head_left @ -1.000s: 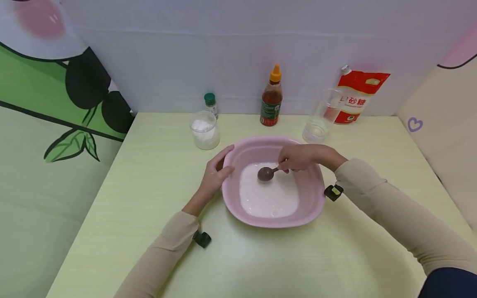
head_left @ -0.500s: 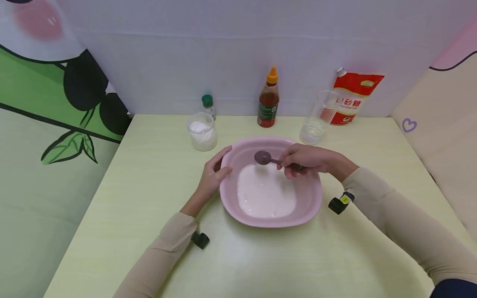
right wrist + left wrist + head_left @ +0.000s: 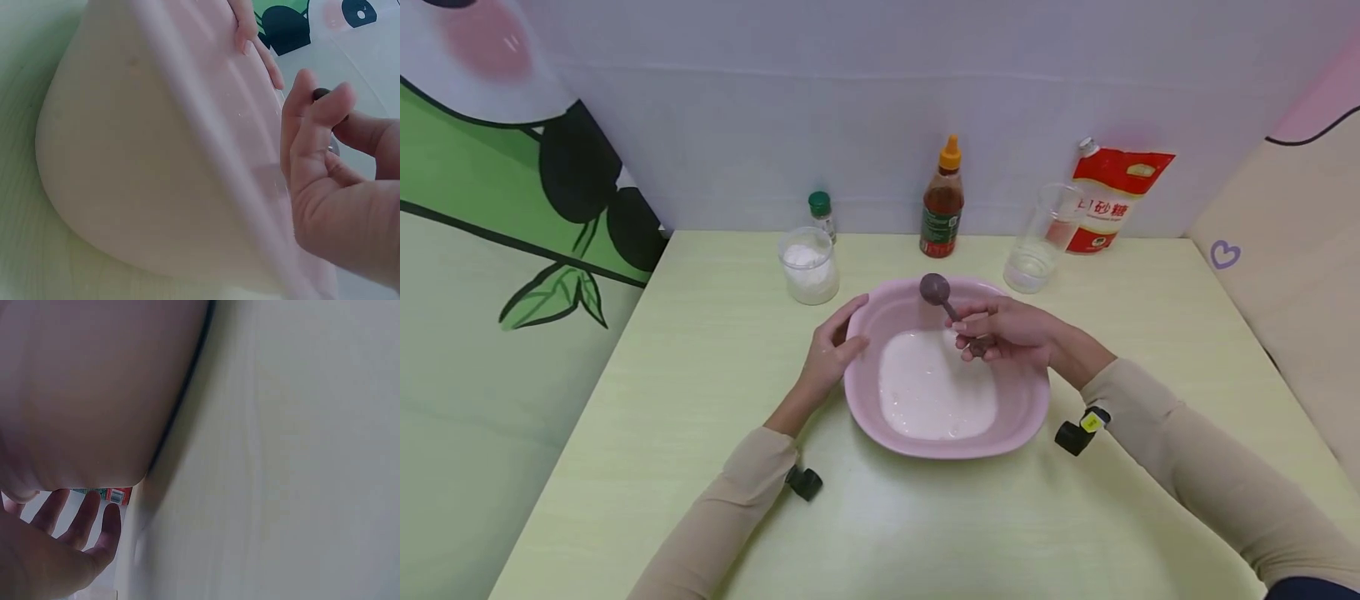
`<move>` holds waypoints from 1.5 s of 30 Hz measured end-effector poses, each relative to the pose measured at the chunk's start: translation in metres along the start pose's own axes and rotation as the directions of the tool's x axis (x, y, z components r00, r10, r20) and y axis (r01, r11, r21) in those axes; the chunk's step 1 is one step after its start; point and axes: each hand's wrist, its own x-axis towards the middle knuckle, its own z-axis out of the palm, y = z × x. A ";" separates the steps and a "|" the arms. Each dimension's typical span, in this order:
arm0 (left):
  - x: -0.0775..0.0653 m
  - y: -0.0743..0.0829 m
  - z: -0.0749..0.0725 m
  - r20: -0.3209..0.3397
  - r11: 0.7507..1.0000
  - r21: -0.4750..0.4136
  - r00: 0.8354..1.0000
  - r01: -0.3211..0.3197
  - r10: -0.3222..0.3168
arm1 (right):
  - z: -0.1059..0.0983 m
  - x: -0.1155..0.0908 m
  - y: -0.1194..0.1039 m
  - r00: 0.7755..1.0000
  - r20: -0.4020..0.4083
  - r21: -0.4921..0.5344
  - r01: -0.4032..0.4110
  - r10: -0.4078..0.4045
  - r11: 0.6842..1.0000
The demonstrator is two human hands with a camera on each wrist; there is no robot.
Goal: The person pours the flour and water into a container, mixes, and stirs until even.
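A pink plastic basin (image 3: 947, 450) stands on the table with white milky liquid (image 3: 936, 396) in its bottom. My left hand (image 3: 826, 360) grips its left rim, thumb inside and fingers along the outer wall. In the left wrist view, those fingers (image 3: 81, 519) reach up beneath the basin's side. Over the right part of the basin, my right hand (image 3: 1018, 332) pinches the handle of a brown spoon (image 3: 935, 289). Its bowl points up and away, overlapping the far rim in the head view. From the right wrist, the dark handle end (image 3: 321, 93) shows between curled fingers.
Behind the basin stand a clear cup of white powder (image 3: 811, 279), a small green-capped jar (image 3: 822, 218), a sauce bottle with orange tip (image 3: 942, 212), a tilted-looking clear glass of liquid (image 3: 1033, 258) and a red-and-white sugar pouch (image 3: 1108, 204). A fabric backdrop rises behind the table.
My right hand has lifted the spoon out from over the liquid toward the far rim and turned its bowl upward. The left hand stays on the basin's rim.
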 end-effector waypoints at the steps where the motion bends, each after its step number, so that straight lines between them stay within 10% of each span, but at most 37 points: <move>1: 0.000 0.000 0.000 0.001 1.000 0.000 1.000 0.001 -0.001 | 0.000 0.000 0.001 1.000 -0.008 0.006 0.005 -0.005 1.000; 19: 0.002 0.000 0.003 -0.001 1.000 0.009 1.000 -0.004 0.004 | 0.004 -0.010 0.012 0.987 -0.053 -0.230 0.134 -0.150 0.964; 31: 0.001 0.002 0.003 -0.012 1.000 0.017 1.000 -0.003 0.003 | 0.001 -0.028 0.018 0.975 -0.068 -0.213 0.192 -0.211 0.958; 45: -0.001 -0.001 0.002 -0.012 1.000 0.002 1.000 0.006 -0.006 | -0.054 -0.086 0.024 0.921 -0.105 -0.213 0.349 -0.376 0.913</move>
